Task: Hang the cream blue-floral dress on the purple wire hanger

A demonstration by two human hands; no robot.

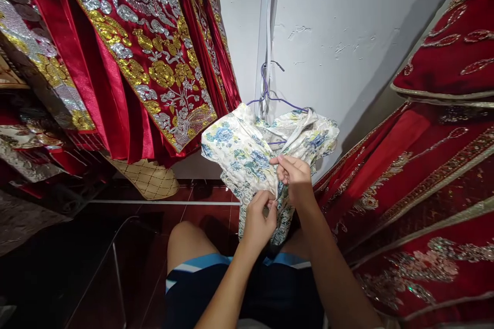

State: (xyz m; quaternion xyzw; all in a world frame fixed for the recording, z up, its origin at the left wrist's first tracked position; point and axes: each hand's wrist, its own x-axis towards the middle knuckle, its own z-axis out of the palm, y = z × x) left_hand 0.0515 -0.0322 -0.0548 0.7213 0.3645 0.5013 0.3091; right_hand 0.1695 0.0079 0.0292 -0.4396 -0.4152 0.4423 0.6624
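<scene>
A white dress with blue and green flowers (243, 151) hangs on a purple wire hanger (265, 93) in front of me. My left hand (262, 216) pinches the dress fabric at the waist, low on the front. Slightly higher and to the right, my right hand (292, 170) is at the edge of the front opening, its fingers closed on the fabric. The neckline lies open above both hands, and a strip of cloth runs down from the right shoulder. The lower part of the dress hangs down between my knees.
Red garments with gold and silver sequins (162, 61) hang at the left. More red embroidered garments (386, 175) fill the right side. A white wall (328, 36) with a metal post (265, 20) stands behind the hanger. A thin metal bar (165, 202) crosses low over the red tiled floor.
</scene>
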